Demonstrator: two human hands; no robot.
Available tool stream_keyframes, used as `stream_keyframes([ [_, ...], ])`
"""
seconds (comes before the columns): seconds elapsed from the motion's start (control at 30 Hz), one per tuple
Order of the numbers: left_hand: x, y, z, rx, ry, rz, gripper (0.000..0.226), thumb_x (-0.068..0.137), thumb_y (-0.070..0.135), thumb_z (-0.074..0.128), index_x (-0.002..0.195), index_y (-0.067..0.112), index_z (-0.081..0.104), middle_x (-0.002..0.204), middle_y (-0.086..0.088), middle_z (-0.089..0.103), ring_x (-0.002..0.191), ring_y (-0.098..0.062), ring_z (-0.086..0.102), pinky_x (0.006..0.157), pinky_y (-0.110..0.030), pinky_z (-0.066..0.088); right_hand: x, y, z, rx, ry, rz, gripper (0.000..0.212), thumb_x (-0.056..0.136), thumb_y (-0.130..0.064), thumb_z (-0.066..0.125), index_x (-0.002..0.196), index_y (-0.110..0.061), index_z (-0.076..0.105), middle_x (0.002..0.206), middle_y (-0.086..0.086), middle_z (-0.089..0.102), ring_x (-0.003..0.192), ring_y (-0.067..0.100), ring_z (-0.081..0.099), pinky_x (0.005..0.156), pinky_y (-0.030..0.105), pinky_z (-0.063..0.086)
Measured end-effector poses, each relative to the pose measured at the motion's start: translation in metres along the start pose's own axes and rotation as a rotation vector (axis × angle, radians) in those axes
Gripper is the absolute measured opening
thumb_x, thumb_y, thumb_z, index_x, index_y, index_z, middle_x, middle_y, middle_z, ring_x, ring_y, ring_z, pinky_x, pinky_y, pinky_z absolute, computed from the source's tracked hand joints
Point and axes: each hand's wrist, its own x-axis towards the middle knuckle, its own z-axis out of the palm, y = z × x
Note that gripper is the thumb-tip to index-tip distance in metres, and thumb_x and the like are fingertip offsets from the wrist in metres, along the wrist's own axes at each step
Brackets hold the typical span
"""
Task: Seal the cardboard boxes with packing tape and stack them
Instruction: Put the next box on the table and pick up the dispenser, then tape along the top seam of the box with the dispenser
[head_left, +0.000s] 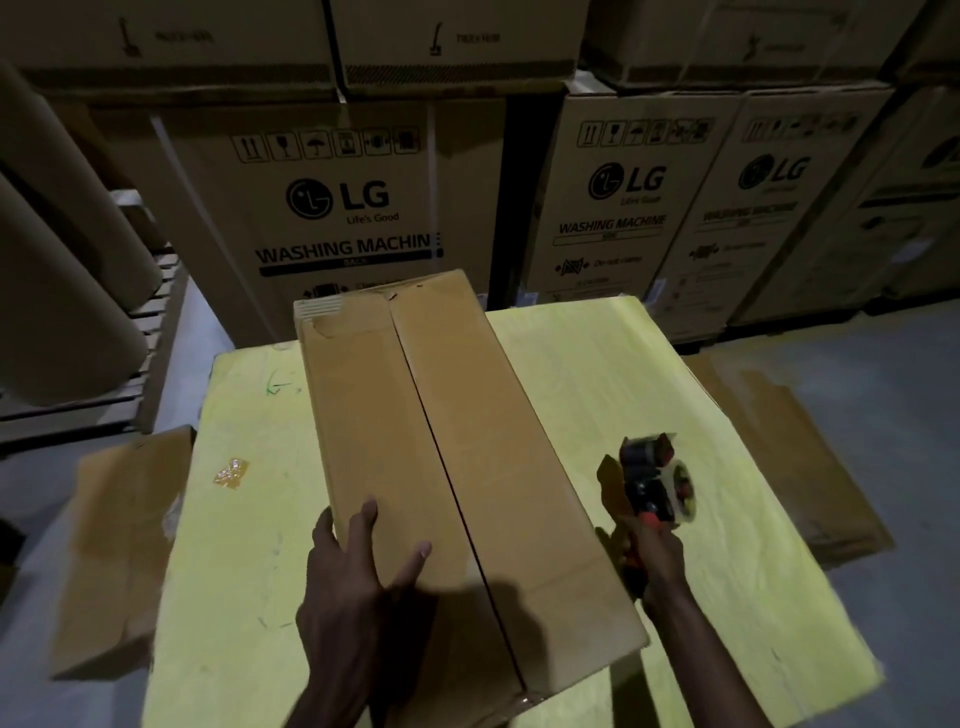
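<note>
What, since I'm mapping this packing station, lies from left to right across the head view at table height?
flattened cardboard sheet → crumpled tape scrap → cardboard box → tape dispenser → second flattened cardboard sheet

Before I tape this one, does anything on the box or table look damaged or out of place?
Yes. The box is torn and dented at its far-left corner. A crumpled tape scrap lies loose on the table, left of the box.
</note>
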Motion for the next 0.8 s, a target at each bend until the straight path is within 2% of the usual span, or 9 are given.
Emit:
stream_keyframes([
  [0.1, -0.011, -0.009, 0.005, -0.16, 0.008, 0.058, 0.075, 0.08, 0.064, 0.072, 0.147, 0.042, 0.045, 0.16, 0.002, 0.033, 0.138, -0.026, 0.048, 0.099, -0.048, 0.054, -0.032, 0.005, 0.006, 0.001, -0.086, 0.017, 0.019, 0.095, -0.006, 0.066, 0.078, -0.009, 0.056, 0.054, 0.007, 0.049, 0.034, 0.013, 0.043, 0.038, 0.014, 0.034],
  [0.2, -0.017, -0.01, -0.004, -0.18, 0.012, 0.059, 0.074, 0.082, 0.057, 0.077, 0.149, 0.047, 0.046, 0.167, 0.012, 0.029, 0.144, -0.017, 0.042, 0.107, -0.043, 0.047, -0.05, 0.019, 0.005, -0.044, -0.171, -0.024, 0.017, 0.093, -0.016, 0.072, 0.088, -0.005, 0.061, 0.068, 0.014, 0.054, 0.057, 0.021, 0.05, 0.053, 0.027, 0.041],
  [0.3, -0.034, -0.012, -0.014, -0.191, 0.049, 0.085, 0.079, 0.082, 0.052, 0.081, 0.151, 0.051, 0.043, 0.163, 0.021, 0.031, 0.145, -0.004, 0.036, 0.11, -0.037, 0.042, -0.062, 0.038, -0.001, -0.13, -0.236, -0.1, 0.025, 0.092, -0.024, 0.074, 0.09, -0.003, 0.061, 0.073, 0.017, 0.058, 0.063, 0.025, 0.053, 0.06, 0.038, 0.043],
  [0.4, -0.059, -0.018, -0.018, -0.221, 0.066, 0.1, 0.087, 0.079, 0.057, 0.082, 0.154, 0.052, 0.038, 0.158, 0.024, 0.032, 0.143, 0.006, 0.026, 0.115, -0.035, 0.04, -0.072, 0.052, -0.01, -0.259, -0.224, -0.165, 0.02, 0.088, -0.035, 0.076, 0.084, -0.02, 0.064, 0.076, 0.015, 0.067, 0.065, 0.025, 0.059, 0.062, 0.039, 0.048],
  [0.47, -0.073, -0.023, -0.019, -0.275, 0.109, 0.085, 0.089, 0.074, 0.062, 0.083, 0.152, 0.051, 0.042, 0.161, 0.017, 0.038, 0.147, 0.001, 0.03, 0.116, -0.036, 0.039, -0.078, 0.061, -0.019, -0.299, -0.193, -0.193, 0.014, 0.089, -0.034, 0.077, 0.087, -0.026, 0.065, 0.075, 0.009, 0.068, 0.065, 0.026, 0.062, 0.062, 0.039, 0.051],
  [0.57, -0.085, -0.031, -0.014, -0.265, 0.127, 0.108, 0.086, 0.073, 0.07, 0.079, 0.15, 0.046, 0.048, 0.16, 0.01, 0.044, 0.143, -0.013, 0.047, 0.107, -0.039, 0.048, -0.094, 0.064, -0.031, -0.315, -0.185, -0.194, 0.011, 0.088, -0.037, 0.078, 0.091, -0.034, 0.068, 0.078, 0.008, 0.072, 0.073, 0.03, 0.068, 0.072, 0.047, 0.058],
  [0.63, -0.086, -0.035, -0.011, -0.217, 0.086, 0.112, 0.088, 0.07, 0.075, 0.068, 0.149, 0.042, 0.049, 0.159, 0.006, 0.043, 0.138, -0.026, 0.053, 0.1, -0.045, 0.053, -0.1, 0.062, -0.037, -0.304, -0.189, -0.197, 0.014, 0.087, -0.038, 0.079, 0.092, -0.029, 0.069, 0.074, 0.012, 0.07, 0.065, 0.028, 0.064, 0.067, 0.044, 0.054],
  [0.7, -0.079, -0.037, -0.011, -0.147, 0.076, 0.093, 0.088, 0.067, 0.075, 0.065, 0.146, 0.039, 0.049, 0.159, -0.001, 0.04, 0.135, -0.036, 0.052, 0.098, -0.052, 0.052, -0.106, 0.055, -0.039, -0.285, -0.182, -0.189, 0.018, 0.089, -0.034, 0.078, 0.094, -0.02, 0.067, 0.063, 0.012, 0.06, 0.054, 0.023, 0.054, 0.057, 0.038, 0.046],
  [0.8, -0.067, -0.028, -0.021, 0.035, 0.163, 0.247, 0.078, 0.068, 0.065, 0.068, 0.136, 0.026, 0.062, 0.154, -0.011, 0.047, 0.13, -0.038, 0.053, 0.094, -0.058, 0.05, -0.117, 0.037, -0.037, -0.235, -0.149, -0.214, 0.015, 0.094, -0.029, 0.072, 0.096, -0.017, 0.065, 0.06, 0.006, 0.054, 0.052, 0.021, 0.048, 0.051, 0.033, 0.041],
])
